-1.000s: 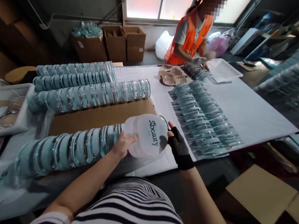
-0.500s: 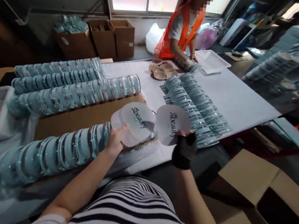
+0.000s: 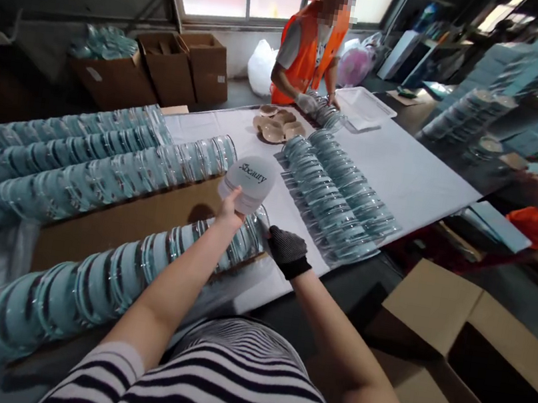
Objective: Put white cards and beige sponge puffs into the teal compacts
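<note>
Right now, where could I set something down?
White cloth lies bare between the right-side packs, the tray and the dark surface beyond; cardboard shows between the left rows. It's crowded around those rows and the left hand.

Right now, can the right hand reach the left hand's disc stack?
Likely yes: the right hand is close, at the end of the nearest row, and the disc stack looks uncovered on that side.

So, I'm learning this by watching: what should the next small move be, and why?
Perhaps use the gloved right hand to nudge the end of the near row snug: that hand is at that end, while the left hand is busy holding the printed white discs.
</note>
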The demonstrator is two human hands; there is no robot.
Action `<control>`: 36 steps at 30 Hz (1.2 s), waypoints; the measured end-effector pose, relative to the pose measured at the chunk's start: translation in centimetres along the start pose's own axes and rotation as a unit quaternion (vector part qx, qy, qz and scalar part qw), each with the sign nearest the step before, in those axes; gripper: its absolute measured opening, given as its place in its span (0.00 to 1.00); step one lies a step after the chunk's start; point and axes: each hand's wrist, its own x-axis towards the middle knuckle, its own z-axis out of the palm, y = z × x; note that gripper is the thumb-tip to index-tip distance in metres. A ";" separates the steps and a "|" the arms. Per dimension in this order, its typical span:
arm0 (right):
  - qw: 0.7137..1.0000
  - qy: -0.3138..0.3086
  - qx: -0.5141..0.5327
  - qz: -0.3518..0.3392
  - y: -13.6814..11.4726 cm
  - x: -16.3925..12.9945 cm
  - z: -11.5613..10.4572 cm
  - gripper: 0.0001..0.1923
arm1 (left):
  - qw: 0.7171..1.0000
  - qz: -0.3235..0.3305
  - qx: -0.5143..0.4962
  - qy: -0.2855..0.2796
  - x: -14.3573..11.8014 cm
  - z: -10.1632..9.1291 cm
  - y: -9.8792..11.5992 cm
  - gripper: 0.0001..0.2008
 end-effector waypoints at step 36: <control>0.940 0.187 0.284 0.025 1.4 6.1 -4.5 0.30 | 0.987 0.142 0.024 -0.077 -3.6 -1.0 -1.4 0.22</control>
